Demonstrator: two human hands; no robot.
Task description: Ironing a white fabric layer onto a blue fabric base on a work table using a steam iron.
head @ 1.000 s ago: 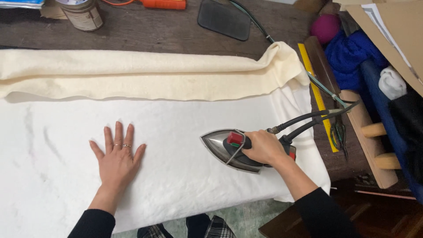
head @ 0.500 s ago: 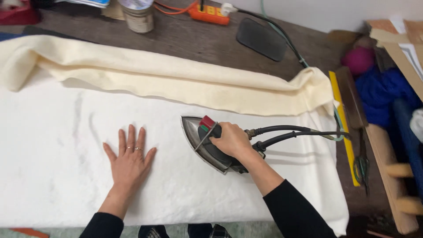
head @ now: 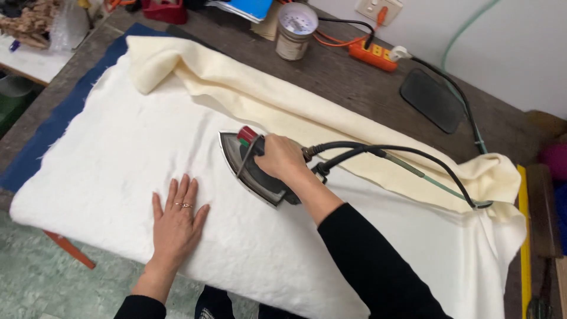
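Observation:
A white felt-like cloth (head: pixel 118 147) lies spread over the table. Along its far edge a cream fabric (head: pixel 307 112) is bunched in a long fold. My right hand (head: pixel 282 156) grips the handle of a dark steam iron (head: pixel 251 168), which rests flat on the white cloth near the middle, its tip pointing left. My left hand (head: pixel 175 220) lies flat on the cloth in front of the iron, fingers spread, a ring on one finger. Black hoses (head: pixel 384 155) run from the iron's rear toward the right.
A dark wooden table (head: pixel 366 88) carries a tin can (head: pixel 295 29), an orange power strip (head: pixel 372 56) and a black flat pad (head: pixel 434 97) at the back. A blue underlay (head: pixel 53 130) shows at the left. A yellow ruler (head: pixel 524 236) lies at the right edge.
The iron has slid leftward across the white cloth with my right hand on it. My left hand stayed pressed flat. The view has swung left, showing the cloth's left end.

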